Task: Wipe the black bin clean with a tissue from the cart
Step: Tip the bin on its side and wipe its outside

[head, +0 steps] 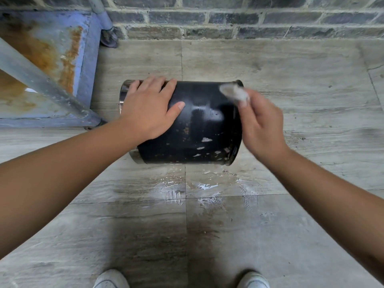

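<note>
The black bin [199, 125] lies on its side on the tiled floor, its glossy wall scuffed with pale marks near the right end. My left hand [149, 107] rests flat on the bin's upper left part, fingers spread over its metal rim. My right hand [259, 125] is at the bin's right end and grips a crumpled, greyish tissue [233, 92], which touches the bin's top right edge. That hand and the tissue look motion-blurred.
A rusty blue cart [52, 65] with a metal leg and a castor wheel [109, 39] stands at the left, close to the bin. A brick wall [249, 19] runs behind. A wet patch [203, 186] lies on the floor before the bin. My white shoes [112, 279] show at the bottom.
</note>
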Available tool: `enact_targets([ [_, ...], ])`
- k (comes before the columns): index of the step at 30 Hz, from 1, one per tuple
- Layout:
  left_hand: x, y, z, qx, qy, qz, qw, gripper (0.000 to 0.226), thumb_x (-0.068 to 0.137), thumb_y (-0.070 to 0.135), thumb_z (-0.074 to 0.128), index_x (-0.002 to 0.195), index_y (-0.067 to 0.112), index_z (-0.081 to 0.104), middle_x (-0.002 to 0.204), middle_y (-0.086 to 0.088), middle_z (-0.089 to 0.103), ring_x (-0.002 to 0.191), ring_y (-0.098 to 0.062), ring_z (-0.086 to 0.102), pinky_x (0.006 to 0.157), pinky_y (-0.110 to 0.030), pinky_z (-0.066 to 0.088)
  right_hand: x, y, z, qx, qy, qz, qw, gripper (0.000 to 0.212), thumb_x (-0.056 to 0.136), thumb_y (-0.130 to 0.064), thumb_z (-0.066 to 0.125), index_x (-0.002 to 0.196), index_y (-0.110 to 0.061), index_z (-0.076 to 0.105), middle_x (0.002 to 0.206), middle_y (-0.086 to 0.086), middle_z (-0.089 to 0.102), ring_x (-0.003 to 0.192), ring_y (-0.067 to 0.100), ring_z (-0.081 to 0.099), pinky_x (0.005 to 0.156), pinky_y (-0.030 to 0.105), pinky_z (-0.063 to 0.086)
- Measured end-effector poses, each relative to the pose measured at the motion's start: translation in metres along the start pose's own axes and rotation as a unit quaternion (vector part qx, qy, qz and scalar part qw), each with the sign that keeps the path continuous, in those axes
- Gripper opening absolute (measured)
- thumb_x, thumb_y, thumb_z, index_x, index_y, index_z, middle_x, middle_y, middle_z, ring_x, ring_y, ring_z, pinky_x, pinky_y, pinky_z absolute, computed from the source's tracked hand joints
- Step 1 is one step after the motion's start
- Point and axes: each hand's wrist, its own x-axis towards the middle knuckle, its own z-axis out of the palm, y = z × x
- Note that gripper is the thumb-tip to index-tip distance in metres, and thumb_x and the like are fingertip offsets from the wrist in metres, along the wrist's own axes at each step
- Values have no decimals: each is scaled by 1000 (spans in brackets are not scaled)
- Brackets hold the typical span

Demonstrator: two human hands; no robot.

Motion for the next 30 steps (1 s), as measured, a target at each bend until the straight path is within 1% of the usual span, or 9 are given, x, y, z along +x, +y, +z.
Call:
enact_targets([
  [2, -1, 1, 4, 6, 15, 3, 1000, 67, 96, 56, 24, 148, 14, 32, 150, -11, 41, 140, -32, 32, 111, -52, 24, 28, 1, 5, -28, 7, 19, 999, 27, 103, -20, 46, 123, -17, 65, 101, -10, 69, 92, 4, 63, 78, 18, 46],
  [4, 0, -1, 7, 11, 31, 8, 999, 66, 96, 55, 26, 146, 13, 34, 149, -12, 42, 139, -33, 33, 109, -51, 26, 44, 8, 19, -121, -78, -27, 989, 30, 100, -17, 46, 125, -12, 62, 108, 4, 71, 96, 21, 64, 79, 27, 45],
  [6, 4, -2, 8, 5, 42, 6, 999, 64, 96, 55, 28, 144, 14, 37, 145, -12, 45, 135, -32, 38, 106, -50, 28, 44, 17, 35, -250, -171, -115, 946, 32, 96, -10, 48, 125, -6, 61, 120, 15, 67, 109, 33, 63, 86, 35, 46],
  [8, 9, -4, 10, -3, 51, -1, 999, 63, 95, 56, 30, 142, 16, 41, 137, -12, 49, 125, -32, 43, 101, -49, 31, 39, 24, 41, -306, -188, -179, 916, 35, 92, -4, 53, 126, -2, 61, 128, 18, 63, 119, 35, 59, 96, 41, 48],
  [14, 37, -6, 20, -6, -11, -43, 999, 62, 97, 56, 19, 147, 22, 34, 150, -7, 42, 139, -28, 35, 111, -55, 23, 7, 49, 49, -296, -180, -262, 901, 45, 86, 4, 56, 131, 1, 56, 133, 22, 58, 125, 39, 54, 107, 50, 38],
  [17, 46, -12, 27, -38, -37, -69, 996, 67, 95, 60, 16, 148, 24, 32, 154, -6, 37, 142, -28, 32, 112, -53, 20, -23, 56, 57, -261, -248, -294, 886, 55, 81, 8, 58, 135, 0, 52, 138, 22, 54, 130, 39, 48, 109, 52, 32],
  [20, 49, -20, 34, -42, -35, -81, 995, 66, 95, 59, 15, 146, 23, 35, 149, -6, 44, 135, -30, 40, 107, -51, 26, -50, 67, 62, -248, -301, -317, 864, 58, 81, 8, 64, 136, -3, 51, 140, 18, 53, 132, 36, 46, 110, 51, 34],
  [26, 54, -22, 35, -58, 0, -83, 995, 59, 94, 55, 24, 135, 22, 49, 127, -11, 50, 118, -33, 44, 95, -49, 35, -53, 73, 65, -224, -293, -323, 872, 54, 80, 6, 71, 131, -4, 58, 136, 15, 58, 128, 34, 51, 107, 50, 37],
  [30, 41, -19, 48, -39, -26, -67, 997, 63, 97, 55, 21, 151, 23, 27, 155, -10, 33, 143, -29, 27, 113, -52, 21, -50, 61, 58, -169, -331, -294, 880, 42, 82, 7, 69, 122, -2, 65, 129, 17, 63, 124, 35, 55, 99, 51, 50],
])
